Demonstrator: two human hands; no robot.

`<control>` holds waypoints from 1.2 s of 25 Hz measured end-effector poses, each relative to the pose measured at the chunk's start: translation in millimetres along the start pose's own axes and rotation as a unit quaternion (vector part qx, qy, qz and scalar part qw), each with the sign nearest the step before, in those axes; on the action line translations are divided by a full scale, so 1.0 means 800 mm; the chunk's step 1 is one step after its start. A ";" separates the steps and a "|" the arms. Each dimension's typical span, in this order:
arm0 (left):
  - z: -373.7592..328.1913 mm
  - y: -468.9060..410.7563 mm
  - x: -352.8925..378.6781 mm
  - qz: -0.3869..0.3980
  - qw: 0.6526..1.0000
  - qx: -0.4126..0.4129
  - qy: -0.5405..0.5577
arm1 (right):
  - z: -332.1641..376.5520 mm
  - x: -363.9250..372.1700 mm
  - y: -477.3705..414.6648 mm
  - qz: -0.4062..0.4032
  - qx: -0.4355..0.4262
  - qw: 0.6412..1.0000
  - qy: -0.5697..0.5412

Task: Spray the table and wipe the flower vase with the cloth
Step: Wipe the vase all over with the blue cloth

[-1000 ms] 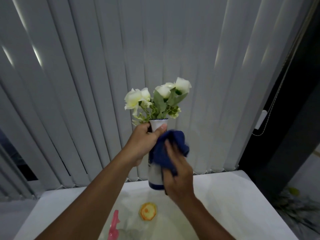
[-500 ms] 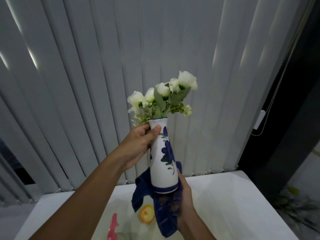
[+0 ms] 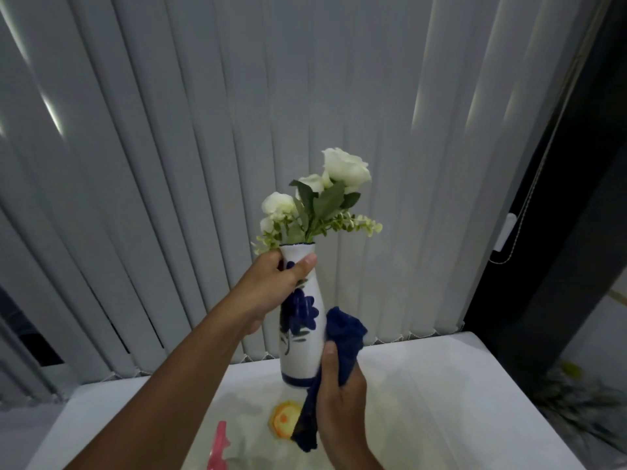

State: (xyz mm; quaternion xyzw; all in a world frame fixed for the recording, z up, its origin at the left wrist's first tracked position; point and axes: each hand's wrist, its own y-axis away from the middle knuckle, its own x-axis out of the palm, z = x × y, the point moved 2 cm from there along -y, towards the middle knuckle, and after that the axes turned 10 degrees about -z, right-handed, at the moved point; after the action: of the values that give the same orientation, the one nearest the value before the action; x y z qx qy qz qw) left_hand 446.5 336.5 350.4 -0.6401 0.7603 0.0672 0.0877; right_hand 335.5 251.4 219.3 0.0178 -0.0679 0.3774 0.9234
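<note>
Blue cloth (image 3: 342, 347), bunched in the right hand (image 3: 342, 398), hides the vase's (image 3: 302, 334) lower right side; left hand (image 3: 271, 286) grips its neck; pink spray trigger (image 3: 219, 446) cut off at the near edge.

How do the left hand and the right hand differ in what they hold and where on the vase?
The left hand grips the vase at its neck, bare; the right hand holds the blue cloth against the lower body. The left hand is higher, the right hand lower. Both keep the vase lifted above the table.
</note>
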 end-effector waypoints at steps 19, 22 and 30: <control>0.039 -0.013 0.011 -0.143 0.988 0.044 -0.036 | -0.042 -0.007 -0.037 0.114 -0.169 0.978 0.053; 0.052 -0.010 0.015 -0.113 0.993 0.045 0.000 | -0.026 0.002 -0.072 0.114 0.009 0.991 0.073; 0.146 -0.035 0.004 -0.099 0.994 -0.025 0.030 | -0.163 -0.056 -0.038 0.063 0.148 0.969 0.190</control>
State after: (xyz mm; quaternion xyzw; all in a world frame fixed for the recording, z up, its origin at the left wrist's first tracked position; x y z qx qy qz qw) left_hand 479.1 353.9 236.4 -0.7162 0.6933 0.0579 0.0545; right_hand 339.6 209.8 84.8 0.0777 0.1643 0.4374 0.8807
